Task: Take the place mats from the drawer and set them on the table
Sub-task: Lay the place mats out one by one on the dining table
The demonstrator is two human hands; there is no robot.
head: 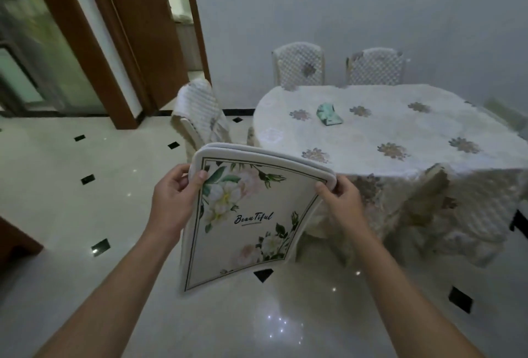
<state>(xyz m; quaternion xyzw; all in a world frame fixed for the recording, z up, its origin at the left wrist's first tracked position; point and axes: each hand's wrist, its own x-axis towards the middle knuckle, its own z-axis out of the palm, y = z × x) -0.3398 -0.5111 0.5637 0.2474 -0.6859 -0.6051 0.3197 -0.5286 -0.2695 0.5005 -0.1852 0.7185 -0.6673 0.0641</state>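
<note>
Forearms: the left forearm (114,286) and right forearm (400,286) reached forward, bare, so that the load hung out in front of the body.
Left grip (174,194): it was clamped on the top left corner of the mats (248,214), thumb on the printed face and the other fingers curled behind.
Right grip (340,197): it was clamped on the top right corner in the same pinch, thumb in front.
Mats: a thin stack of several, judging by the layered top edges, hung between the grips with the flower print facing the person. Holding both top corners probably kept the floppy sheets together and flat for carrying.
Bench (400,123): covered by a patterned cloth, it lay beyond the right grip and apart from the mats. No mat lay on it yet.
Packet (328,114): a small green one sat on the bench, far beyond the right grip.
Chair (200,112): it stood just beyond the top edge of the mats, at the bench's near end.
Floor (85,214): glossy tile lay below both grips. The mats' lower edge hung clear of it.
Stage: the carry to the bench, by my reading. The drawer was out of view.
</note>
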